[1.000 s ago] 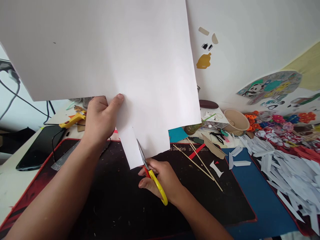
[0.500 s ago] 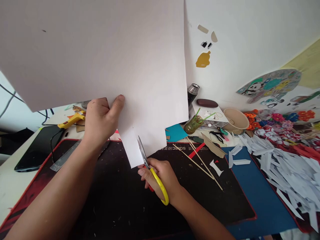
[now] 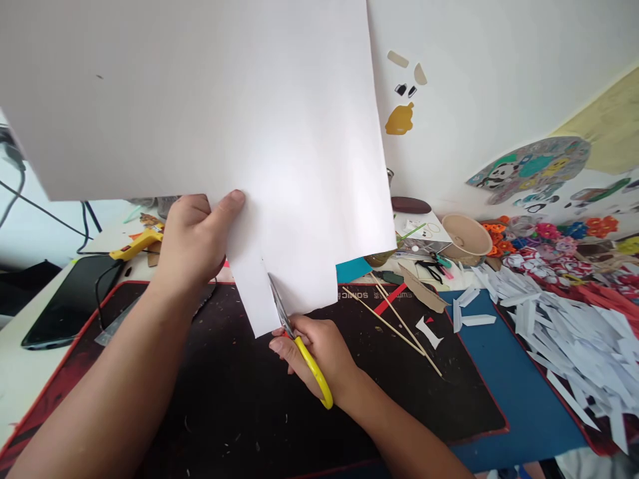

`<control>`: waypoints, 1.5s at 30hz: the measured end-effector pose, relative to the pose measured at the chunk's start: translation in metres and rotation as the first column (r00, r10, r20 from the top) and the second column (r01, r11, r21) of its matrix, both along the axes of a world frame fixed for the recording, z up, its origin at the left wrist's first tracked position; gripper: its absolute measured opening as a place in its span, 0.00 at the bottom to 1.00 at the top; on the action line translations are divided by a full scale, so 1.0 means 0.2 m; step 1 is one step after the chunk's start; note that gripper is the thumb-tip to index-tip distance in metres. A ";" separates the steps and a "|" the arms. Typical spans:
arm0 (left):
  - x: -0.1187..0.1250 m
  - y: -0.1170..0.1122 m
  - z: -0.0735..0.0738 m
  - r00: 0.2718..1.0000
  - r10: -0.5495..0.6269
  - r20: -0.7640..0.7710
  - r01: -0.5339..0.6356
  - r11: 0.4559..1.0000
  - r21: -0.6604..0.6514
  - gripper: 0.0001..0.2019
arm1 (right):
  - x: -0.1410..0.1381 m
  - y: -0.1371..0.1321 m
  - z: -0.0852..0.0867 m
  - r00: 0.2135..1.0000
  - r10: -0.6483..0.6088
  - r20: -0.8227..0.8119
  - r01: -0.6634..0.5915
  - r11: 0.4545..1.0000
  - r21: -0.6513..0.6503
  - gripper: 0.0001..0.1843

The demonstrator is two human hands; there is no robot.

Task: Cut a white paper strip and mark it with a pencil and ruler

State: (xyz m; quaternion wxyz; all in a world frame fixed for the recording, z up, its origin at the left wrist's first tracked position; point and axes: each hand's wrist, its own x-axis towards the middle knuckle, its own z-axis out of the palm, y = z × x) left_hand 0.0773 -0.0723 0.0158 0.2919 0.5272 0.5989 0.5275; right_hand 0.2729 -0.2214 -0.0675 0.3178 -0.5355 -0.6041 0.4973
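A large sheet of white paper (image 3: 200,113) is held up in front of me, its lower edge cut into uneven steps. My left hand (image 3: 197,233) grips that lower edge, thumb on the near face and the other fingers behind. In my right hand (image 3: 314,349) is a pair of scissors (image 3: 312,366) with yellow handles. Their blades point up and away, set in a slit between a narrow hanging strip (image 3: 252,293) and the wider part on the right. The right fingers are partly hidden behind the handles.
Under my hands lies a black mat (image 3: 239,392). To its right are wooden sticks (image 3: 394,326), torn cardboard (image 3: 424,289) and a heap of folded paper strips (image 3: 569,339). A phone (image 3: 70,303) and a yellow glue gun (image 3: 137,244) lie on the left. A beige bowl (image 3: 466,239) stands behind.
The paper's right side has swung right and slightly down, covering most of the dark bottle. The scissors and my right hand have shifted slightly left, and the view has turned a little.
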 end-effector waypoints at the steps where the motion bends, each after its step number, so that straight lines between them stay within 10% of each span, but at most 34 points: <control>1: 0.00 0.00 0.00 0.999 -0.013 0.033 0.014 0.999 -0.034 0.26 | 0.00 0.00 0.00 1.000 0.003 0.009 -0.003 1.000 0.010 0.24; 45: 0.07 -0.02 -0.05 0.970 0.050 -0.238 -0.012 0.987 0.159 0.32 | -0.03 0.05 0.01 0.992 -0.065 0.106 0.053 0.992 0.114 0.23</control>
